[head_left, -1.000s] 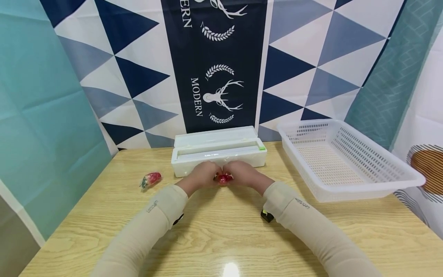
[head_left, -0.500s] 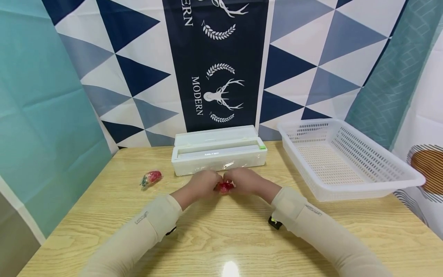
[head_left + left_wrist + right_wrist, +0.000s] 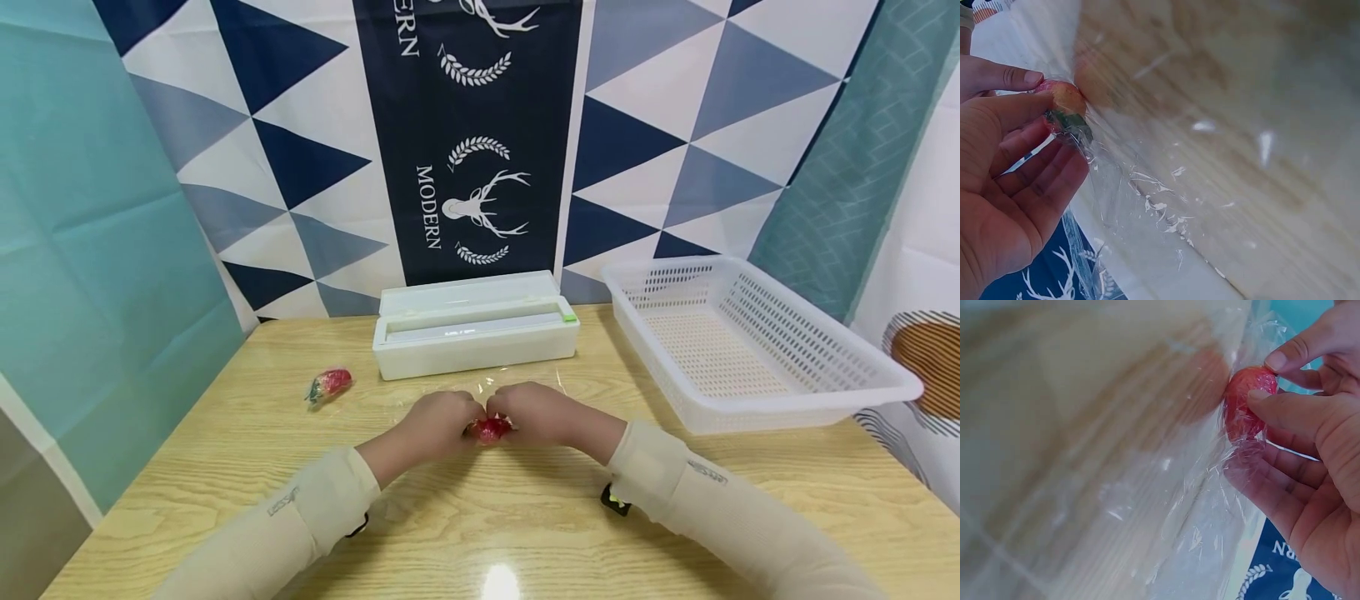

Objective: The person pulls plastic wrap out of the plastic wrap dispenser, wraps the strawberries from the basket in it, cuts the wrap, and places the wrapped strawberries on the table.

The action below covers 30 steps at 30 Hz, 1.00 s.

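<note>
My left hand [image 3: 442, 425] and right hand [image 3: 543, 417] meet over the middle of the wooden table. Between them they pinch a small red fruit [image 3: 491, 431] by its two ends, wrapped in clear cling film [image 3: 1160, 206]. The left wrist view shows its green end [image 3: 1072, 124] beside my left fingers. In the right wrist view my right thumb presses the fruit's red side [image 3: 1244, 406], and film bunches at my fingers. Loose film spreads over the table toward a white cling film box [image 3: 476, 358], whose lid [image 3: 468, 293] stands raised.
Left of the box lies another red fruit [image 3: 330, 383] with a green end, wrapped in film. A white perforated plastic basket [image 3: 813, 406] stands at the right. A patterned cloth [image 3: 480, 108] hangs behind the table.
Both hands have moved together toward the person with the fruit, away from the box. More film shows between the hands and the box. The other fruit and the basket stay put.
</note>
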Tool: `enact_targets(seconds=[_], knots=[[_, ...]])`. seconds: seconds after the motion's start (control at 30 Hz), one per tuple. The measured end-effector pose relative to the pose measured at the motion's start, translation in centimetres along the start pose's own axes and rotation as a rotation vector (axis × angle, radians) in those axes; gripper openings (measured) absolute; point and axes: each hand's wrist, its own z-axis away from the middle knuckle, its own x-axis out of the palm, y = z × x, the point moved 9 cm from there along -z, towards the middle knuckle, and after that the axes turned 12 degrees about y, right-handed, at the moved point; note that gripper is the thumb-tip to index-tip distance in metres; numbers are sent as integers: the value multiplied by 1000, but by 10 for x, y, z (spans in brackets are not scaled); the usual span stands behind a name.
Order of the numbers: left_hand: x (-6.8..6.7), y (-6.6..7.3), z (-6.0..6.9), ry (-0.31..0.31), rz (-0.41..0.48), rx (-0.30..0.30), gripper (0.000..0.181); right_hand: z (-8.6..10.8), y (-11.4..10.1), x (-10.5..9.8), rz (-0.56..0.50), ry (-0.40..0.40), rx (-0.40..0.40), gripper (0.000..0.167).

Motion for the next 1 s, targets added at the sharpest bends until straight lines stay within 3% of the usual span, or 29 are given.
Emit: enact_targets(seconds=[0.17,0.43,0.63,1.0], knots=[[1,3,5,-24,2,-30,13,5,-7,-2,22,1,-17,13],[1,3,8,-60,6,-54,21,9,-9,-5,88,42,-48,28],[-1,0,9,-37,42,-71,19,6,-10,-5,45,49,-53,20],[9,-26,7,-116,286,-240,12,1,4,-4,-60,-4,4,11]])
